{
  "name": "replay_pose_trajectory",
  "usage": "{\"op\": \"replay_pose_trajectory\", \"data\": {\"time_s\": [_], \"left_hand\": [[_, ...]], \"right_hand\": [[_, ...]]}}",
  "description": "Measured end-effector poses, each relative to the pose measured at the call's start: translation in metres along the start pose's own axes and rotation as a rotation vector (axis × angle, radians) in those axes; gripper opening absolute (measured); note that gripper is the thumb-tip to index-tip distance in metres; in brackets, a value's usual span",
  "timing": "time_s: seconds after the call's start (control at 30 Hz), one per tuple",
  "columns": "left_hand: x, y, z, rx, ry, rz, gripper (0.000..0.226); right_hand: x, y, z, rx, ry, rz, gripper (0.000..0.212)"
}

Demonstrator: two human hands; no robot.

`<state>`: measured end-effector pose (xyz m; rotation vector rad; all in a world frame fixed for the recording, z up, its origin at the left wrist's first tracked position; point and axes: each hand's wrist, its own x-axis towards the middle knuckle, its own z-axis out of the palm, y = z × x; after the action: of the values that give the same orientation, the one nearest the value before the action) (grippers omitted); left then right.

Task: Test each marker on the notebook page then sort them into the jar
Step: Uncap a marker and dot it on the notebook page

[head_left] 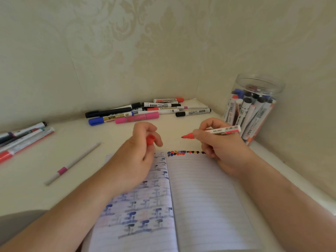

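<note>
An open lined notebook (203,197) lies in front of me, with a row of coloured test marks (185,152) along the top of its right page. My right hand (220,148) grips an uncapped red marker (214,132), tip pointing left just above the page's top edge. My left hand (138,151) pinches the marker's red cap (150,139) over the left page. A clear plastic jar (254,108) holding several markers stands at the right by the wall.
A heap of several markers (145,110) lies at the back against the wall. More markers (21,137) sit at the left edge. A thin white pen with a pink band (72,163) lies alone left of the notebook. Walls close the corner behind and to the right.
</note>
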<state>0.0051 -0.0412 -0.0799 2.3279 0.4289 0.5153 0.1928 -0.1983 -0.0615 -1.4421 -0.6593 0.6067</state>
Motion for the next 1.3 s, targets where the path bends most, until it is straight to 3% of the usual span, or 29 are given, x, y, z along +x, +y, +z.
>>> {"op": "replay_pose_trajectory", "data": {"time_s": [0.1, 0.23, 0.47, 0.77, 0.97, 1.3], "left_hand": [[0.004, -0.005, 0.001, -0.089, 0.103, -0.037, 0.034], [0.004, -0.003, -0.002, -0.066, 0.142, -0.052, 0.034], [0.004, 0.000, -0.001, -0.090, 0.138, -0.068, 0.027], [0.003, 0.001, -0.002, -0.060, 0.099, -0.048, 0.022], [0.003, 0.004, 0.000, -0.016, 0.087, -0.061, 0.018], [0.002, 0.003, -0.001, -0.044, 0.096, -0.039, 0.016]], "right_hand": [[-0.004, -0.007, -0.006, 0.108, -0.127, 0.041, 0.006], [-0.003, -0.006, -0.012, 0.149, -0.255, 0.080, 0.036], [-0.001, -0.003, -0.009, 0.081, -0.224, 0.057, 0.007], [-0.003, 0.002, -0.005, -0.095, -0.248, -0.048, 0.021], [-0.006, 0.010, -0.003, -0.303, -0.225, -0.156, 0.020], [-0.007, 0.007, -0.004, -0.342, -0.329, -0.150, 0.007]]}}
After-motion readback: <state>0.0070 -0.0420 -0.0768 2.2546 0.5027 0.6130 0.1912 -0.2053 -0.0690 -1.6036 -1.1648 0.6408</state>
